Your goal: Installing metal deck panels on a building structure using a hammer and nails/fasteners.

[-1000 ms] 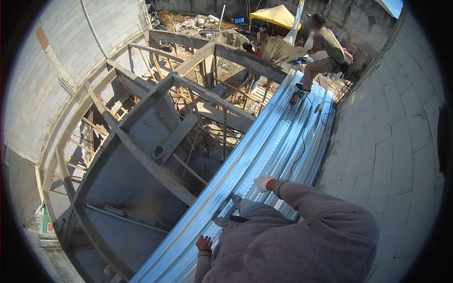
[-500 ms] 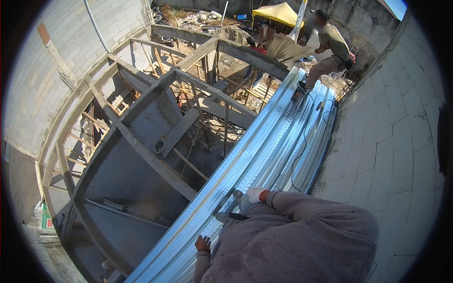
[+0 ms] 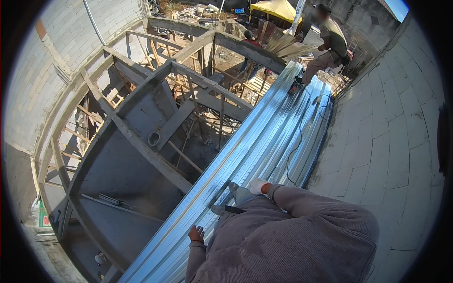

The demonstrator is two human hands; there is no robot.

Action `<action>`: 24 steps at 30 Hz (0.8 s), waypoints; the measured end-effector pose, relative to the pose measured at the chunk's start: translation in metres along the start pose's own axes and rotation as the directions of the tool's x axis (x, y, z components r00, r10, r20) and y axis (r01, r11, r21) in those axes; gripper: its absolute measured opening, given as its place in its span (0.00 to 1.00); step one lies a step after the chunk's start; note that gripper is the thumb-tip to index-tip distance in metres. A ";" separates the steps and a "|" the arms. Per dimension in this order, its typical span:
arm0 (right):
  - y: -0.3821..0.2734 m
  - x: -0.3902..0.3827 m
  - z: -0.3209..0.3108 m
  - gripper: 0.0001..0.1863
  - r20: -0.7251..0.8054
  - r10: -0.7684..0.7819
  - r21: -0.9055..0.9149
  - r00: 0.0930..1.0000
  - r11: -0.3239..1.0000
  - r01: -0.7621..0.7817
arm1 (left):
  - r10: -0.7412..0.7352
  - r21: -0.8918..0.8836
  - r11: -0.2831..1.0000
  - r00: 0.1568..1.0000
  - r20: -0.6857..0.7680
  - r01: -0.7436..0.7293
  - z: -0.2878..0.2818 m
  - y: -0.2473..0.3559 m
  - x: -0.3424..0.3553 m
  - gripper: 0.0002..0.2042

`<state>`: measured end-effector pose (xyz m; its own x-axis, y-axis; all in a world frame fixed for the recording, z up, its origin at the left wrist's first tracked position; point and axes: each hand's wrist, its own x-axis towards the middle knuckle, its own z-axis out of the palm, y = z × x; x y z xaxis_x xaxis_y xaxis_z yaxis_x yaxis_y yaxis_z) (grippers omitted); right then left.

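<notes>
Shiny corrugated metal decking sheets [image 3: 264, 146] lie in a long strip beneath me, and my grey shoes [image 3: 218, 209] rest on them. My left hand [image 3: 197, 234] is bare and hangs over the sheets, its fingers apart and nothing in it. My right hand [image 3: 258, 186] wears a white glove with a reddish cuff and is held by my right knee, above the decking. Its fingers are too small and too bright to make out. A black cable [image 3: 298, 146] runs along the sheets to the right of that hand.
Left of the decking, concrete beams [image 3: 155, 155] frame deep openings with timber props below. A block wall [image 3: 373, 155] rises close on the right. At the far end a co-worker [image 3: 330, 45] stands on the sheets, near fanned-out long panels [image 3: 288, 46] and a yellow canopy [image 3: 276, 9].
My view has shifted slightly, so the scene sits a little higher and further left. The co-worker at the far end stands more upright. My hands stay in about the same pose.
</notes>
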<state>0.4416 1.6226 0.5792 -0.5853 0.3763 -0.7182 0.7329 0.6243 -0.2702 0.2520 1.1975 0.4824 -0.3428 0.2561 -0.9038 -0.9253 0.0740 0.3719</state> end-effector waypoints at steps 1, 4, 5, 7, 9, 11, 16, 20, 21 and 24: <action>-0.005 0.001 0.000 0.21 0.013 -0.003 0.021 1.000 1.000 0.002 | 0.171 0.231 0.955 0.981 0.093 -0.188 -0.022 -0.012 0.009 0.23; 0.013 0.010 0.017 0.21 -0.007 0.058 -0.001 0.998 0.998 -0.058 | 0.248 0.443 0.833 0.940 0.233 -0.330 -0.018 -0.012 0.027 0.22; 0.008 0.011 0.016 0.21 -0.007 0.050 -0.002 0.999 0.999 -0.050 | 0.224 0.439 0.853 0.957 0.184 -0.284 -0.021 -0.011 0.026 0.21; -0.002 0.007 0.008 0.21 0.018 0.046 -0.020 0.999 0.999 -0.046 | 0.161 0.290 0.939 0.982 0.094 -0.182 -0.008 -0.005 0.008 0.21; -0.005 0.002 0.005 0.21 0.034 0.047 -0.008 0.998 0.999 -0.046 | 0.108 0.158 0.981 0.993 0.040 -0.113 -0.002 -0.001 0.002 0.21; -0.007 0.001 0.001 0.21 0.048 0.044 0.001 0.998 0.999 -0.044 | 0.080 0.166 0.983 0.996 0.026 -0.083 0.000 -0.002 -0.001 0.21; -0.004 0.004 0.003 0.21 0.037 0.024 -0.032 0.999 0.999 -0.023 | 0.204 0.514 0.820 0.968 0.149 -0.252 0.006 -0.002 -0.006 0.20; -0.003 0.006 0.005 0.20 0.011 0.014 -0.018 1.000 1.000 -0.014 | 0.135 0.321 0.934 0.986 0.094 -0.159 0.014 0.001 -0.002 0.20; -0.001 0.007 0.006 0.20 0.031 0.028 -0.036 0.999 0.999 -0.027 | 0.136 0.323 0.932 0.985 0.102 -0.163 0.017 0.002 -0.002 0.20; -0.003 0.007 0.003 0.20 0.058 0.024 -0.061 0.998 0.998 -0.020 | 0.237 0.442 0.868 0.971 0.028 -0.225 0.018 0.001 0.000 0.22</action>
<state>0.4362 1.6213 0.5738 -0.5467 0.3508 -0.7603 0.7221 0.6573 -0.2160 0.2538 1.2146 0.4868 -0.5477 0.2937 -0.7834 -0.6549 0.4323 0.6199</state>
